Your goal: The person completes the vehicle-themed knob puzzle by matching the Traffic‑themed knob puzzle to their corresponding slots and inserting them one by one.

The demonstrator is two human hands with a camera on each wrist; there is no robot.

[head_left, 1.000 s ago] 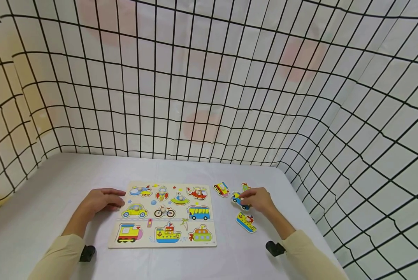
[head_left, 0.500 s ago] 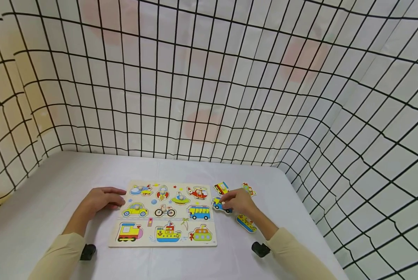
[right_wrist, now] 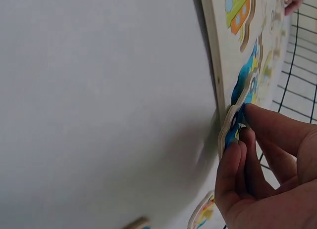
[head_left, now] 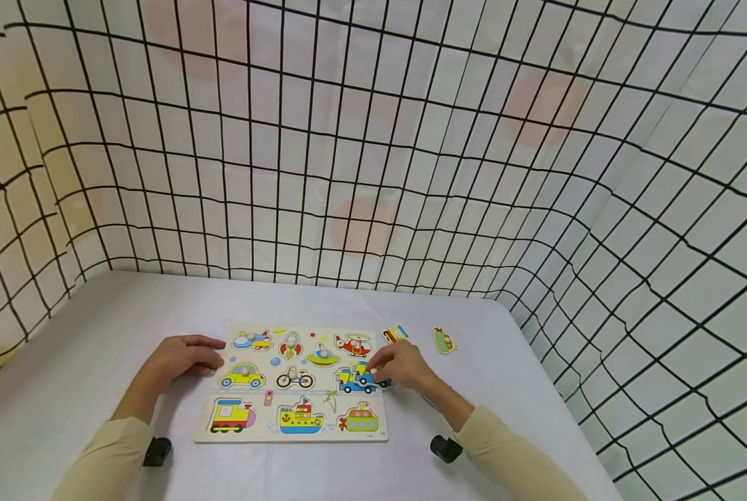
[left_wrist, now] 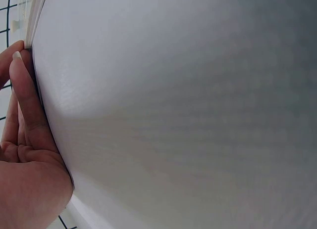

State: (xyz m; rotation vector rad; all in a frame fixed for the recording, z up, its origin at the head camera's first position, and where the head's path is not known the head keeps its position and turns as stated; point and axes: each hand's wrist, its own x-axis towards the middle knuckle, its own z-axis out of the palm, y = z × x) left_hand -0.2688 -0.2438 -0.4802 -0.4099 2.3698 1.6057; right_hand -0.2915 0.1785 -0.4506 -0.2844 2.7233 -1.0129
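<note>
My right hand (head_left: 405, 365) pinches a blue and yellow bus puzzle piece (head_left: 364, 376) between thumb and fingers. In the head view the piece overlaps the printed bus picture at the right of the wooden puzzle board (head_left: 266, 421). Seen from the right wrist, the bus piece (right_wrist: 230, 122) is tilted at the board's edge, one end over the board. My left hand (head_left: 182, 356) lies at the board's left edge, fingers relaxed, fingertips by the rim. Knobbed pieces such as the car (head_left: 242, 376) and helicopter (head_left: 352, 345) sit in the board. Train, ship and submarine pictures show in flat recesses.
Right of the board lie a train piece (head_left: 395, 334), partly behind my hand, and a submarine piece (head_left: 444, 340). A ship piece (head_left: 428, 401) is mostly hidden under my right forearm. Black-gridded white cloth (head_left: 361, 209) rises behind the white table (head_left: 129, 306).
My right hand has carried the bus piece leftward from among the loose pieces to over the board's right edge. The left hand has stayed in place.
</note>
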